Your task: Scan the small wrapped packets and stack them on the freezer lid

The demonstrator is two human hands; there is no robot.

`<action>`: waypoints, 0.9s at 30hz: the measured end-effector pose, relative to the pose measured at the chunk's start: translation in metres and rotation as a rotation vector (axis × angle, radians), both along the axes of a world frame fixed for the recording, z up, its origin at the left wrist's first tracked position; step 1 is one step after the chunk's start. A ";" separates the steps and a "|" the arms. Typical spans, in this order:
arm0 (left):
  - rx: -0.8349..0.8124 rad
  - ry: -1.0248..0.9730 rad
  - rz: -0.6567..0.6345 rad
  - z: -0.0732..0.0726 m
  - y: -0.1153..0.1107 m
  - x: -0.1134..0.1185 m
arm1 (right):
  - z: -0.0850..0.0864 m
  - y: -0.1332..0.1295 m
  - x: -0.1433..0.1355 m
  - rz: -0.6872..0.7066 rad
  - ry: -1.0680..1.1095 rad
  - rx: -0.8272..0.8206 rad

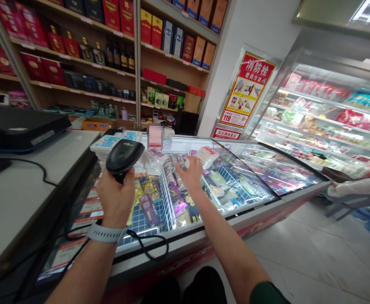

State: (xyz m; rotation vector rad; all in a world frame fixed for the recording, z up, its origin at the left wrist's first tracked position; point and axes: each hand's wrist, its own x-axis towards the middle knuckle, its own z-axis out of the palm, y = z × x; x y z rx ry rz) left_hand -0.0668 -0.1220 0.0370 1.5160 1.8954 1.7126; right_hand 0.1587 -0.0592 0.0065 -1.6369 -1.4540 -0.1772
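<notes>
My left hand (115,198), with a grey watch band (105,232) at its wrist, is closed around the handle of a black barcode scanner (124,156). The scanner is held up over the left end of a glass-topped chest freezer (185,143). My right hand (191,174) reaches over the glass, thumb and fingers apart; a small pale patch shows by the fingertips, too unclear to name. Just beyond it lies a stack of white packs (208,156) with red print. Clear-wrapped packs (153,161) lie between my hands. Below the glass, wire baskets (166,198) hold wrapped frozen goods.
A black cable (151,255) loops over the freezer's front edge. At left stands a grey counter (45,177) with a black device (23,126). Boxed bottles fill the back shelves (86,67). A lit display fridge (324,109) and a grey chair (352,200) are at right.
</notes>
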 end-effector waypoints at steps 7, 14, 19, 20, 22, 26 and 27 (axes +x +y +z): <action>0.047 -0.023 0.031 -0.006 0.006 -0.002 | 0.026 0.032 -0.061 0.102 0.063 -0.314; 0.012 0.001 0.033 -0.007 0.006 -0.002 | 0.029 0.037 -0.064 0.096 -0.002 -0.331; -0.008 0.035 -0.009 -0.006 0.003 0.001 | 0.015 0.014 -0.030 0.086 -0.215 -0.027; -0.024 0.056 -0.031 -0.004 0.002 0.003 | 0.012 0.009 -0.021 0.077 -0.252 0.025; -0.050 0.106 -0.085 -0.001 -0.002 0.007 | 0.007 -0.002 0.000 0.048 -0.306 0.111; -0.057 0.200 -0.186 0.004 -0.009 0.016 | -0.002 -0.014 0.035 -0.013 -0.358 0.173; -0.049 0.222 -0.204 0.003 -0.009 0.018 | -0.004 -0.016 0.041 -0.026 -0.362 0.173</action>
